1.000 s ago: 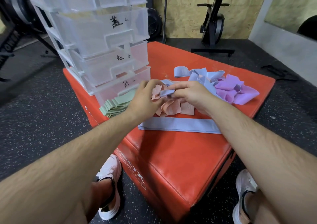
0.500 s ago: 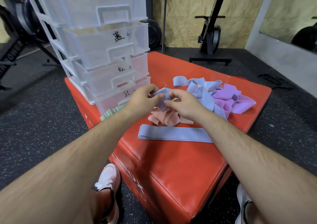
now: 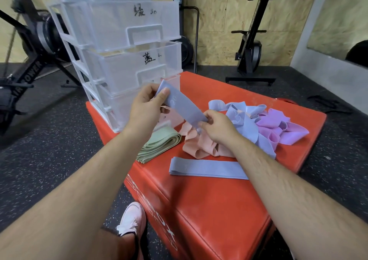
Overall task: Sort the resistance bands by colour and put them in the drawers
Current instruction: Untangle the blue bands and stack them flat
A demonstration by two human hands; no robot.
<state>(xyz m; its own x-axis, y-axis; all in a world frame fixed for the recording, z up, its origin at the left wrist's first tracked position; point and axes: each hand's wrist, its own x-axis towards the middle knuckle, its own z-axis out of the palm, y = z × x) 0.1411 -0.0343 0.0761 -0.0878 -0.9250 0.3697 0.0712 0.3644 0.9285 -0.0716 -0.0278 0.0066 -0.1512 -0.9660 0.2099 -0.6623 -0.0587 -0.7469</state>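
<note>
- As a person sorts resistance bands at a gym, both hands hold one blue band (image 3: 180,104) up off the heap. They draw it flat between them just in front of the clear plastic drawers (image 3: 119,60), apparently to smooth it before storing.
- The left hand (image 3: 146,108) pinches the band's upper end, thumb pressed on the front face and fingers curled behind. The wrist is raised and the forearm reaches up from the lower left.
- The right hand (image 3: 216,127) pinches the lower end between thumb and fingertips. It sits lower and closer to the piles, so the band slopes down from left to right.
- Bands lie grouped by colour on the red padded box (image 3: 209,210). A folded green stack (image 3: 159,146) sits at the foot of the drawers and a loose pink pile (image 3: 199,146) lies under the hands.
- A second blue strip (image 3: 207,169) is laid flat on the near side, and a blue tangle (image 3: 245,118) runs into the purple bands (image 3: 278,124) on the right.
- This layout seems meant to keep each colour together for one trip to its drawer.
- Each drawer front carries a handwritten mark. The fronts appear pushed in, and what is inside cannot be made out.
- The sorting looks to be in mid-course, with the blue, pink and purple piles untidy on the box.
</note>
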